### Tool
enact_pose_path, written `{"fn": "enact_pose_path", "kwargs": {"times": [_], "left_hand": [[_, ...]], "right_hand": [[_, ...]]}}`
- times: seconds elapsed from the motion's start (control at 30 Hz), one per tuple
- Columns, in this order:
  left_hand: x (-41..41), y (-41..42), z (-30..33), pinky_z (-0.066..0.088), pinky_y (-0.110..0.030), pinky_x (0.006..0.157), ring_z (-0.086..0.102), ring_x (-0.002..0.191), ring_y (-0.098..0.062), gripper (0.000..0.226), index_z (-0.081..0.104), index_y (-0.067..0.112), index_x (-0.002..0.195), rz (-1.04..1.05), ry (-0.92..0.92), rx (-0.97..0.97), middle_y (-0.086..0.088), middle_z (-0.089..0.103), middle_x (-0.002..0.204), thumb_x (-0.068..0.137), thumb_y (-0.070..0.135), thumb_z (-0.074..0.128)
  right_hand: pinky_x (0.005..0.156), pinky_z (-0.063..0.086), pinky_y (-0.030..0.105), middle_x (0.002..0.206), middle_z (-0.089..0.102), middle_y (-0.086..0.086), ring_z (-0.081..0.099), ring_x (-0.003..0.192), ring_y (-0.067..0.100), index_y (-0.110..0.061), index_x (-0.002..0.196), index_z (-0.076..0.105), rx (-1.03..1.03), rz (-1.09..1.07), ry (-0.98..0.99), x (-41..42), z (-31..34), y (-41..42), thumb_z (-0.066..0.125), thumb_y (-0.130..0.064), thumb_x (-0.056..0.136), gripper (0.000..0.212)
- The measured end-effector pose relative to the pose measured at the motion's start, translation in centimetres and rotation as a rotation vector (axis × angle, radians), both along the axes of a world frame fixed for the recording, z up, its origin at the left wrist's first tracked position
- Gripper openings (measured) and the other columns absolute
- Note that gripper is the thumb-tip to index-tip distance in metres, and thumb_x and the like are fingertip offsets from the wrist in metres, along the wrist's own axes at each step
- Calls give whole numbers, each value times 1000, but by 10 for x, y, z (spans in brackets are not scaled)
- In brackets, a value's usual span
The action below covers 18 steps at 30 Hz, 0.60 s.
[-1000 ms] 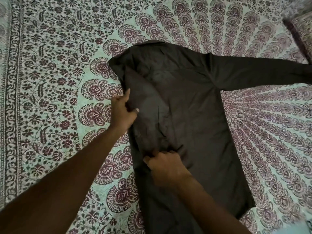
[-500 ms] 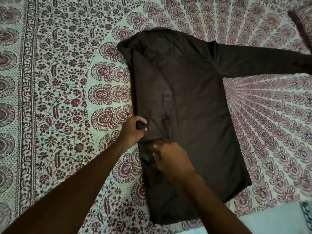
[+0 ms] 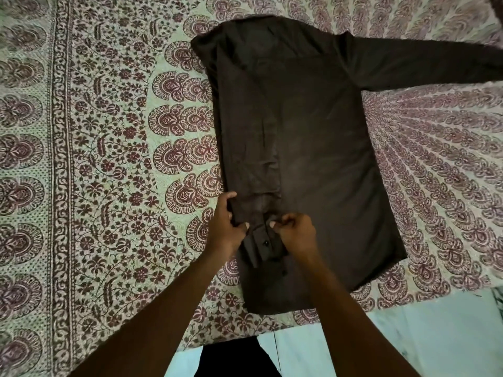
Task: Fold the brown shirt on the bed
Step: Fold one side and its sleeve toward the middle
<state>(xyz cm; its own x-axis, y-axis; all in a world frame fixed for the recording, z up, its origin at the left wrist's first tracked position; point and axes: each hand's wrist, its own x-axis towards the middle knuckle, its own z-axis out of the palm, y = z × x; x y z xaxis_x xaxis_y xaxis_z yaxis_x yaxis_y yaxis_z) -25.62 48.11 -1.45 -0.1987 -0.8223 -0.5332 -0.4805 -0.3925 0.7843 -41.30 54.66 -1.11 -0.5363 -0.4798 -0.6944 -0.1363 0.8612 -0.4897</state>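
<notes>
Hands lower on brown shirt [image 3: 313, 148] than before, left hand [image 3: 226, 227] and right hand [image 3: 295, 232] pinching folded sleeve cuff [image 3: 260, 240].

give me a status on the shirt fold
Left hand and right hand both pinch folded sleeve. Brown shirt flat on bed, other sleeve outstretched. Nothing obstructing.

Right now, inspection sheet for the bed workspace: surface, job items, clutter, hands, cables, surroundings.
Surface: patterned bedsheet covers the bed.
Job's things: brown shirt lies flat; its left side and sleeve are folded inward, the other sleeve stretches out to the right.
Clutter: nothing seen.
Grippers: left hand pinches the folded sleeve's cuff; right hand pinches it too.
Cables: nothing seen.
Surroundings: pale floor past the bed's near edge.
</notes>
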Motion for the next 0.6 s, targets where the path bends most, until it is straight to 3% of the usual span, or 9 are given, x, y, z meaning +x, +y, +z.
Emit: {"fn": "enact_pose_path", "kwargs": {"times": [0.1,0.2,0.3,0.47,0.6], "left_hand": [[2,12,-3,61,-36,75,73,90,-12,79,45,40,131,18,15,-15,-1,73,101,75,-9,73],[3,20,-8,61,-46,82,72,92,-25,58,61,30,115,-21,-75,-47,-1,69,93,75,-10,73],[4,28,-10,56,-42,92,68,100,-31,36,70,14,105,-75,-183,-136,-9,69,105,76,-7,75],[9,34,-13,53,-41,97,61,108,-31,50,63,11,125,-192,-228,-231,-10,57,126,79,-2,77],[15,41,-21,47,-37,109,54,122,-27,55,60,10,128,-254,-212,-272,-6,48,133,77,-4,76]], "right_hand": [[68,38,23,66,54,-6,51,62,7,-13,74,57,-46,-25,-5,-1,4,10,81,-27,83,29],[75,42,24,79,64,1,59,78,18,-8,87,67,-49,-4,0,-1,8,19,84,-29,80,28],[75,44,24,89,68,6,63,86,21,-8,92,68,-46,41,38,-1,6,25,85,-33,79,33],[75,43,26,91,66,9,61,86,25,-6,90,62,0,60,57,3,-2,34,86,-34,78,39],[74,43,26,85,63,6,65,91,29,-12,84,58,46,88,64,8,-10,42,84,-35,79,35]]}}
